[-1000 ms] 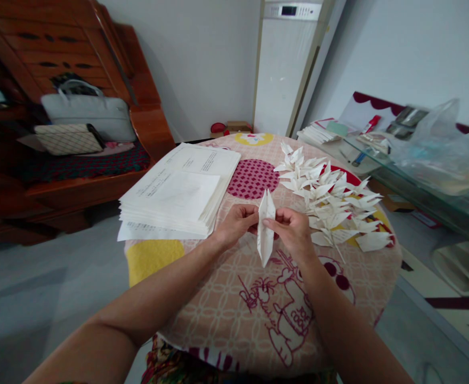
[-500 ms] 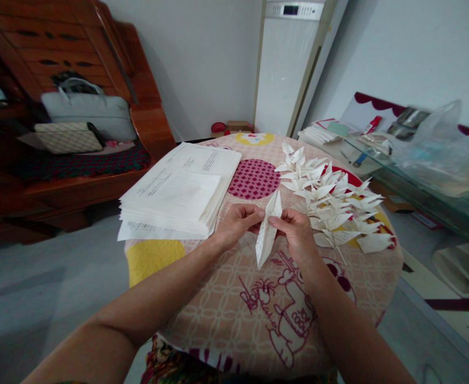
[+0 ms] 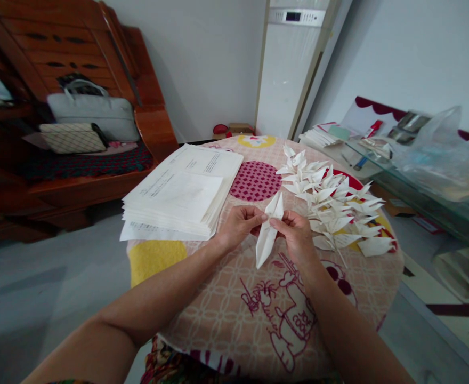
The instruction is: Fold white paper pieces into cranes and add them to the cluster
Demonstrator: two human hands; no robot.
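A long, pointed piece of folded white paper (image 3: 267, 234) is held upright above a round table (image 3: 258, 320) covered in a patterned cloth. My left hand (image 3: 240, 226) pinches its left side near the top. My right hand (image 3: 296, 234) pinches its right side. The paper's upper tip leans to the right and its lower tip points down towards me. Just right of my hands lies a heap of several finished folded paper shapes (image 3: 334, 205). A thick stack of white printed sheets (image 3: 182, 192) rests on the table's left part, close to my left hand.
A wooden bench (image 3: 78, 176) with a grey bag (image 3: 93, 114) stands at the left. A tall white appliance (image 3: 286, 69) is behind the table. At the right, a glass-topped table (image 3: 418, 176) carries a plastic bag, papers and pens. Grey floor surrounds the table.
The folded paper has tilted, its top leaning further right and spreading slightly. Both hands stayed on it and shifted little.
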